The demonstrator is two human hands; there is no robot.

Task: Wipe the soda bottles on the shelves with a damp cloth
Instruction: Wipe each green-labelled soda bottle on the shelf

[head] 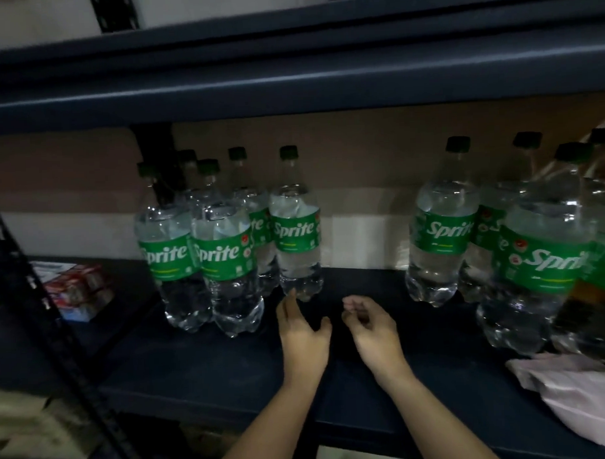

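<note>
Several clear Sprite bottles with green labels and caps stand on a dark blue shelf [230, 376]. A left cluster [223, 259] holds several bottles; one bottle [296, 229] stands at its right end. A right cluster [441, 231] reaches the frame's edge. My left hand [303, 335] hovers just below that end bottle's base, fingers straight, fingertips close to it. My right hand [369, 325] hangs beside it over the bare gap, fingers loosely curled, holding nothing. A pale pink cloth [574, 391] lies on the shelf edge at the right, apart from both hands.
A higher shelf beam [289, 82] runs overhead. Cardboard [360, 158] backs the shelf behind the bottles. Small red and white packs [78, 288] lie at the left. A black slotted upright [57, 323] slants down the left side. Boxes sit below.
</note>
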